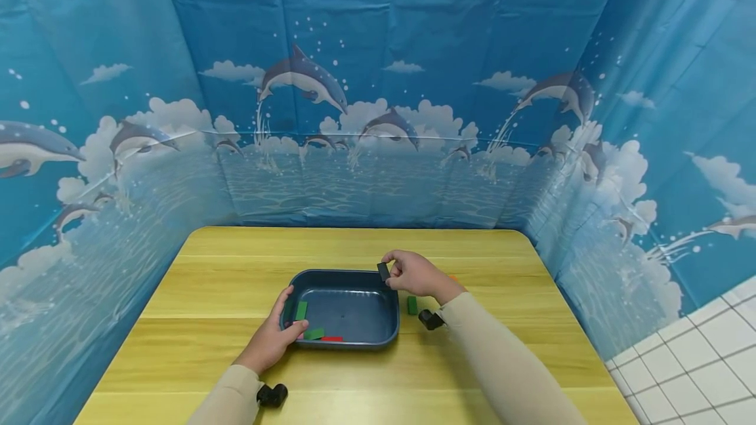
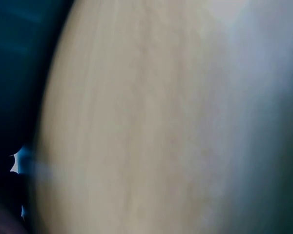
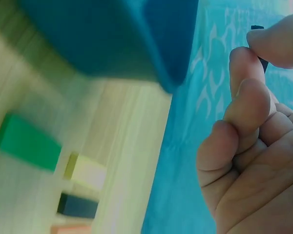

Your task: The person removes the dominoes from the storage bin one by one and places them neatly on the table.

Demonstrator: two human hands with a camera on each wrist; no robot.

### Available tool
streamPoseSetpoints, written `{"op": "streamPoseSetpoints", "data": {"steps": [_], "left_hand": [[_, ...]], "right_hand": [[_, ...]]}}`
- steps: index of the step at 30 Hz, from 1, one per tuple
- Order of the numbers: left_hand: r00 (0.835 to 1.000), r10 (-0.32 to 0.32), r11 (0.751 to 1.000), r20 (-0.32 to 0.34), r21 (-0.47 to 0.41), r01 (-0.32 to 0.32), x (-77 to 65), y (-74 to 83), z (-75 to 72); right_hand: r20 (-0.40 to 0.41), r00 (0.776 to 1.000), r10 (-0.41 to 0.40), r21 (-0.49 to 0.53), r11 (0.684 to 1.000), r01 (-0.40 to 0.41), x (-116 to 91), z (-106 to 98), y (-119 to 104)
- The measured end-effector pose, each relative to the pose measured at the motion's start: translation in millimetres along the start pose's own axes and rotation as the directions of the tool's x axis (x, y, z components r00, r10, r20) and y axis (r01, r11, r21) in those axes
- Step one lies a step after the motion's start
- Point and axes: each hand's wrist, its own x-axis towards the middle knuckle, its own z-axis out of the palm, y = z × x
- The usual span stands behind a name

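The hands (image 1: 268, 341) (image 1: 418, 274) hold 1 blue tray (image 1: 348, 312) (left) and 1 black block (image 1: 382, 271) (right).

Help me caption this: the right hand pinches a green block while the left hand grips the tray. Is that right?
Not quite: the block the right hand pinches is black, not green, as the head view shows. The left hand does grip the tray.

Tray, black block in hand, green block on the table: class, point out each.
Tray (image 1: 357, 313): head view, bare inside bottom.
Black block (image 1: 382, 272): head view, broad face.
Green block (image 3: 30, 143): right wrist view, broad face.
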Motion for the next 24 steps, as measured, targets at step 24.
{"op": "streamPoseSetpoints", "data": {"steps": [24], "left_hand": [[1.0, 0.01, 1.0, -0.002, -0.01, -0.01, -2.6, 3.6, 0.2]], "right_hand": [[-0.063, 0.99, 0.127, -0.013, 0.992, -0.128, -45.1, -3.1, 66.8]]}}
